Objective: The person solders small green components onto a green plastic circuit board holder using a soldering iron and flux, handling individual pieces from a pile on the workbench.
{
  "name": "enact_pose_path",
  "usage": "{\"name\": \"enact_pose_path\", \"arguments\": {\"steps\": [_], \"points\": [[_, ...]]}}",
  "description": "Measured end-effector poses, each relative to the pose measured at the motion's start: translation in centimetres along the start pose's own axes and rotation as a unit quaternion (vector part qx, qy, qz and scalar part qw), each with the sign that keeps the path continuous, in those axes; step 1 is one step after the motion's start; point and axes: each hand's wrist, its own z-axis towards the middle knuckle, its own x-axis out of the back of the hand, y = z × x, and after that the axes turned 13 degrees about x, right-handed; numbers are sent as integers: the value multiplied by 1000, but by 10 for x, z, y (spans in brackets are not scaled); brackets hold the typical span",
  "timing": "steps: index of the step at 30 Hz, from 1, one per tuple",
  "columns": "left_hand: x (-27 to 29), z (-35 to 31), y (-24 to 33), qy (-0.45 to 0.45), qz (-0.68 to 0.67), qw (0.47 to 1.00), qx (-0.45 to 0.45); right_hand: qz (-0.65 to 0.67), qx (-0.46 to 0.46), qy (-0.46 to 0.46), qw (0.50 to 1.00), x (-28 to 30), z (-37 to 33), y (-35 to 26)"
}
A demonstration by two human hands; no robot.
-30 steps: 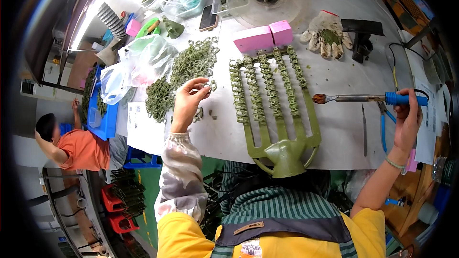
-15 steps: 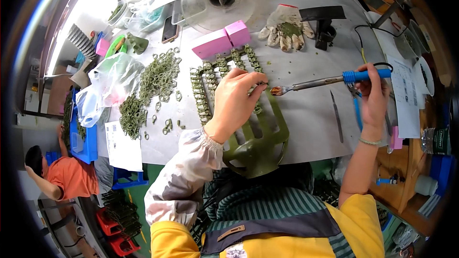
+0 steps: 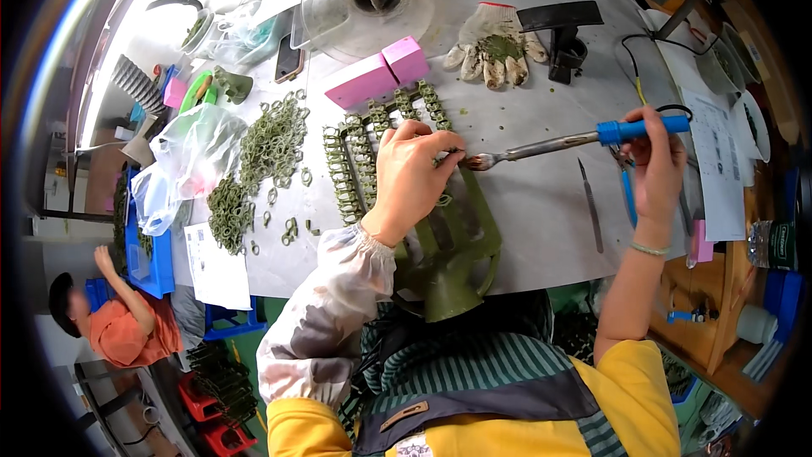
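Observation:
My left hand [image 3: 410,176] is closed in a pinch over the right side of a green rack-like frame [image 3: 461,264]. A small green piece [image 3: 443,156] shows at its fingertips, its exact shape hard to make out. In my right hand [image 3: 658,171] is a blue-handled soldering iron [image 3: 550,145], held level with its browned tip almost at the left fingertips. Rows of small green rings [image 3: 342,173] line the frame's bars. The frame's cup-shaped near end [image 3: 448,292] overhangs the table edge. Part of the frame is hidden under my left hand and wrist.
Loose green rings [image 3: 275,140] lie heaped to the left. Pink blocks [image 3: 376,74] stand behind the frame. A stained glove [image 3: 497,49], a black stand [image 3: 565,46] and tweezers [image 3: 590,206] lie to the right. A person in orange [image 3: 135,326] is at far left.
The iron's tip has come closer to my left fingertips. The frame and table things sit slightly further left in view. The person at far left has moved an arm.

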Motion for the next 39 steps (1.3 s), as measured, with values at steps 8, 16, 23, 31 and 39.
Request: {"name": "enact_pose_path", "arguments": {"steps": [8,16,23,31,39], "points": [[62,13,-30,52,-225,968,95,1,20,19,1000,26,4,-9],[97,-25,-188,-45,66,947,312,-12,14,5,1000,24,1,-7],[95,-31,-136,72,-134,952,265,-21,26,26,999,18,-4,-16],[38,-28,7,-3,-108,994,1,-19,13,16,1000,7,-7,-13],[0,-14,16,49,-24,997,-54,21,-11,-7,1000,-1,-7,0]]}}
